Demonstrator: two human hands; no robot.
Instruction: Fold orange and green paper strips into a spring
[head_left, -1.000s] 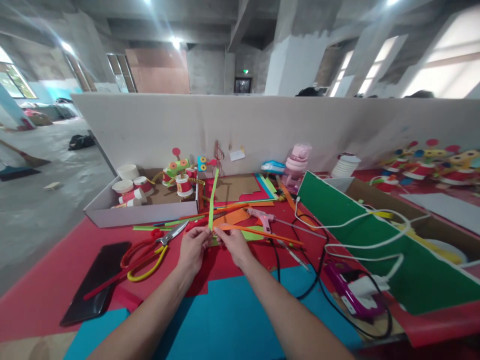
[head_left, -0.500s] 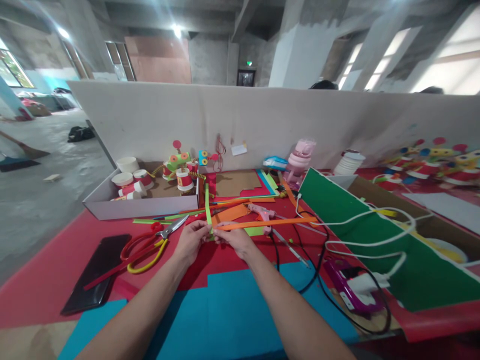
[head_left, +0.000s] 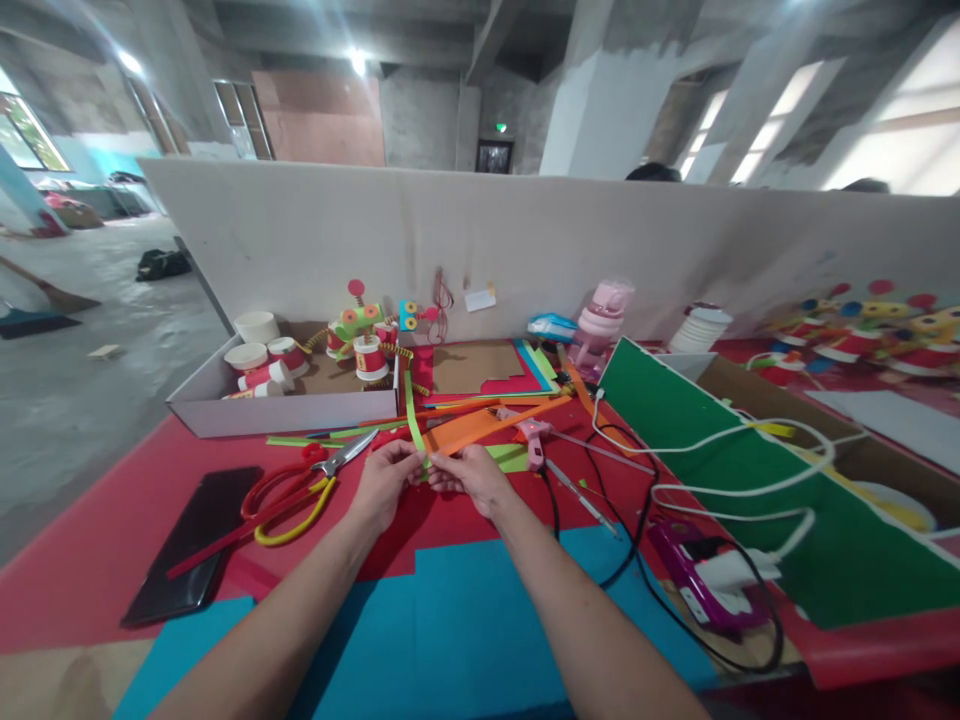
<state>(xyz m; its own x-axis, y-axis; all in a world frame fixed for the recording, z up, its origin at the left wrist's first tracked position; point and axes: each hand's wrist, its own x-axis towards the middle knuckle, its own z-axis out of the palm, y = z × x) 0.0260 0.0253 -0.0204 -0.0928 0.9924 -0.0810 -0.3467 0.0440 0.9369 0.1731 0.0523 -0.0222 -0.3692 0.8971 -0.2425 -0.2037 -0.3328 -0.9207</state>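
Two narrow paper strips meet between my hands above the red table. My left hand (head_left: 390,478) pinches the near end of the green paper strip (head_left: 412,410), which stands up and away from me. My right hand (head_left: 471,475) pinches the orange paper strip (head_left: 517,417), whose free end reaches off to the upper right. Fingertips cover the spot where the strips join. Just beyond lies orange paper (head_left: 457,428), and a pink glue gun (head_left: 532,437) rests to the right. Left of my hands are scissors (head_left: 349,455) with red and yellow handles.
A black phone (head_left: 199,545) lies at left, blue paper (head_left: 480,610) in front. Behind stands a white box (head_left: 292,415) with paper cups and a paper-cup robot (head_left: 367,340). At right are a green-sided box (head_left: 697,480), a purple power strip (head_left: 701,580) and loose cables.
The orange strip's free end has swung up and away from me, from nearly level to slanting. The green strip now bends slightly. Both hands stay almost in place.
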